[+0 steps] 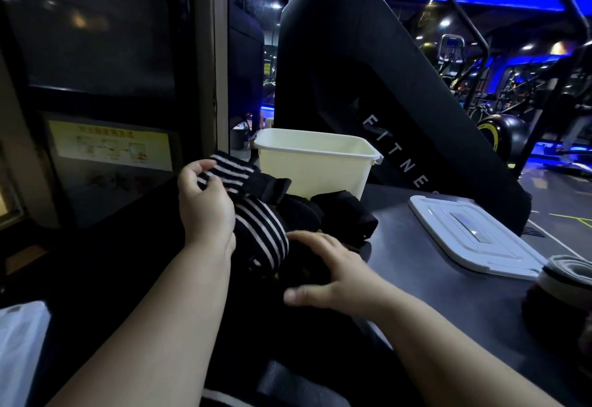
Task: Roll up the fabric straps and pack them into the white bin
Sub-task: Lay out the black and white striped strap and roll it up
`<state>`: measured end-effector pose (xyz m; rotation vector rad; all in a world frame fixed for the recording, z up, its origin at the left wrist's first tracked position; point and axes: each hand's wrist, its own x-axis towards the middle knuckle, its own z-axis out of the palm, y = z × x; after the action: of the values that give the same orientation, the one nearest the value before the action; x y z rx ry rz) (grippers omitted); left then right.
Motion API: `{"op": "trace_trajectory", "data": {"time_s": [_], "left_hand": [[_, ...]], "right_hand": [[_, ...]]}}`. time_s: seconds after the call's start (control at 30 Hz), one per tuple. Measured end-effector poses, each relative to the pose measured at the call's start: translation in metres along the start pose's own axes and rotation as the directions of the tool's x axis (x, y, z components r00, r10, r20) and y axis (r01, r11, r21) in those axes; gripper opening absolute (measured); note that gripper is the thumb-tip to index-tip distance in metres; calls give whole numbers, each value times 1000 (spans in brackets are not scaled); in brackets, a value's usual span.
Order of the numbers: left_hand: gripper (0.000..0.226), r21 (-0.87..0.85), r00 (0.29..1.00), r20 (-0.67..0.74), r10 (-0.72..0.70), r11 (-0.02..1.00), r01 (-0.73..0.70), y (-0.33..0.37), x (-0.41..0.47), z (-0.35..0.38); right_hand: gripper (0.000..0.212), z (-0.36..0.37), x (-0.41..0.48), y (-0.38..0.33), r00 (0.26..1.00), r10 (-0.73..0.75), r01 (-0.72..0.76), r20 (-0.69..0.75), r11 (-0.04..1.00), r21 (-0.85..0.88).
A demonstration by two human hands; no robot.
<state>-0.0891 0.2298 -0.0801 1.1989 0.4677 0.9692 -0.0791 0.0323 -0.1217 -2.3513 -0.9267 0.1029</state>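
White bin (314,163), open-topped, stands far centre on the surface (448,304); only its pale inner wall shows. A white lid (474,240) lies flat to its right. Left hand (205,201) pinches the striped strap (256,224) just near of the bin. Right hand (326,265), fingers spread, rests on the black straps (349,214). The machine panel (397,153) behind reads "FITNE"; the yellow notice (109,147), left, is illegible.

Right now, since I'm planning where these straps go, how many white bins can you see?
1. The white bin stands open at the table's far edge, just behind the strap pile; a white lid lies flat to its right. No other bin shows.
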Motion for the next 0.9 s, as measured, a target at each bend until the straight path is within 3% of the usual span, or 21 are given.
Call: {"op": "trace_trajectory", "data": {"time_s": [0.07,0.17,0.43,0.6,0.67,0.8,0.9], "left_hand": [[21,30,1000,12,-2,1000,2,0,-3,1],[21,54,1000,9,6,999,-7,2,-5,2],[20,22,1000,0,-15,1000,15,10,-7,-1],[20,25,1000,7,-16,1000,15,17,-9,-3],[19,30,999,28,-25,999,24,17,-9,-4],[19,80,989,138,-43,996,32,11,-6,-3],[20,106,979,200,-37,994,16,9,-11,3]], "right_hand": [[94,6,-1,1,994,7,6,110,993,-114],[100,9,-1,7,992,46,-32,114,992,-124],[74,16,22,12,993,114,-118,-31,978,-170],[76,26,52,8,981,158,-178,-113,965,-192],[81,28,62,7,977,166,-185,-137,973,-138],[95,12,62,4,977,197,-183,-84,972,149],[70,-11,49,6,978,181,-140,-102,936,323]]}}
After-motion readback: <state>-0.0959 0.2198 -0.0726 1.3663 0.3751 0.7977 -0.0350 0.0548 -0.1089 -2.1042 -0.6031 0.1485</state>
